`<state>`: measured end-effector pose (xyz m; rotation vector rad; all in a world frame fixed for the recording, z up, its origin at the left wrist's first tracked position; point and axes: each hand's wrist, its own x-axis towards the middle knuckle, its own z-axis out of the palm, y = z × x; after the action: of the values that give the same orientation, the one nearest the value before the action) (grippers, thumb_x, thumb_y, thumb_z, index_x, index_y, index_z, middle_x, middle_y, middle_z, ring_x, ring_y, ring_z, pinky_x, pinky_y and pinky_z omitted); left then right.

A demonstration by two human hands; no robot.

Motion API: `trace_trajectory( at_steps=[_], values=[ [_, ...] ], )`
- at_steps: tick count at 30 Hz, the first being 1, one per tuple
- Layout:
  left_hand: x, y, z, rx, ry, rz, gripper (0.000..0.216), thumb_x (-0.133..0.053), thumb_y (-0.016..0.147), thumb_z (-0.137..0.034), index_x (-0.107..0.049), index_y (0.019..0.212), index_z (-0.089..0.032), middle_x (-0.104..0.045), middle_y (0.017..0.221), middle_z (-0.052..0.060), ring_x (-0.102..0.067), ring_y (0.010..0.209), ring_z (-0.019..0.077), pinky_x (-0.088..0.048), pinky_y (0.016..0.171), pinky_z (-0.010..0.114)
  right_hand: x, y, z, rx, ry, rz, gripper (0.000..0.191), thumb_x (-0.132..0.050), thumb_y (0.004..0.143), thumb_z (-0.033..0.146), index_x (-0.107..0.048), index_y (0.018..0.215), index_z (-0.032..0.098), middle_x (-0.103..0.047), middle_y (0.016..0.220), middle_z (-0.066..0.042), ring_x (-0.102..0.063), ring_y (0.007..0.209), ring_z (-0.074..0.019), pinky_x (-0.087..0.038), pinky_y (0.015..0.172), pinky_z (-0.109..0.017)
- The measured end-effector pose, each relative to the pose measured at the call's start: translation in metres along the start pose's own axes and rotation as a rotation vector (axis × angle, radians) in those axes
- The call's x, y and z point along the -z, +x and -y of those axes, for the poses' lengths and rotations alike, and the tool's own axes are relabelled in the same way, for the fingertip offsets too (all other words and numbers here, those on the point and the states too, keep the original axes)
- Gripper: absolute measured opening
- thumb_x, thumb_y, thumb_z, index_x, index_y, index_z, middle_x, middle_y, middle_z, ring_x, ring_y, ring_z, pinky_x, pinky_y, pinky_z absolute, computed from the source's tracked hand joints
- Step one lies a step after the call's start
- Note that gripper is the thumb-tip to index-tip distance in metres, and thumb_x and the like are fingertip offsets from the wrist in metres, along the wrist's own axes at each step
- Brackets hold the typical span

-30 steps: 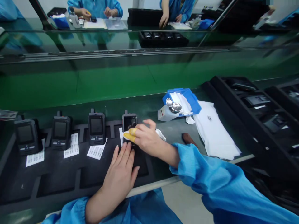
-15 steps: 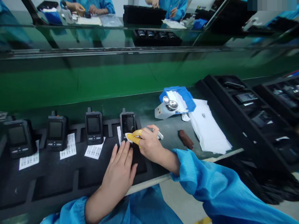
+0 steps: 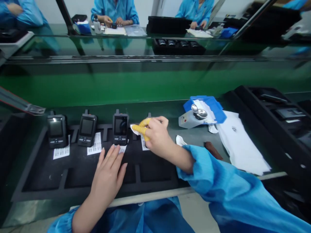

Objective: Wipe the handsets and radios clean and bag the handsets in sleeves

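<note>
In the head view, my right hand [image 3: 155,132], with yellow finger cots on some fingers, pinches a small white wipe [image 3: 135,129]. The wipe is just right of a black handheld radio [image 3: 120,127] with a screen and stub antenna. My left hand [image 3: 109,173] has its fingers stretched out; the fingertips lie at that radio's lower edge, over a printed white label sheet [image 3: 123,148]. Two similar radios, one in the middle [image 3: 86,129] and one at the far left [image 3: 57,131], stand to the left with label sheets beneath. A fourth is mostly hidden behind my right hand.
The radios stand in a black foam tray [image 3: 43,181]. To the right are a white dispenser bottle [image 3: 188,120] with a metal top, a blue bin [image 3: 220,111] of wipes, a brown piece [image 3: 213,150] and white sheets [image 3: 240,142]. Co-workers sit beyond the green partition [image 3: 121,84].
Both hands have shifted from the rightmost radio toward the one left of it, the wipe still in my right hand. The camera view has turned left.
</note>
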<state>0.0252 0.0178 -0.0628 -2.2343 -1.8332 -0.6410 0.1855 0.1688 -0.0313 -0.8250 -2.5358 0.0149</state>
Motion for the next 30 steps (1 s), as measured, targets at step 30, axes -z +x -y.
trace_trajectory(
  at_steps=[30],
  values=[
    [-0.018,0.000,-0.020,-0.216,-0.195,-0.003,0.030,-0.044,0.090,-0.027,-0.057,0.112,-0.011,-0.058,0.127,0.021,-0.048,0.125,0.0330,-0.028,0.108,0.053,0.044,-0.132,-0.065,-0.767,-0.416,0.228,0.024,-0.052,0.081,0.017,-0.072,0.093,0.022,-0.064,0.100,-0.011,-0.047,0.093,-0.0240,-0.029,0.073,-0.036]
  ],
)
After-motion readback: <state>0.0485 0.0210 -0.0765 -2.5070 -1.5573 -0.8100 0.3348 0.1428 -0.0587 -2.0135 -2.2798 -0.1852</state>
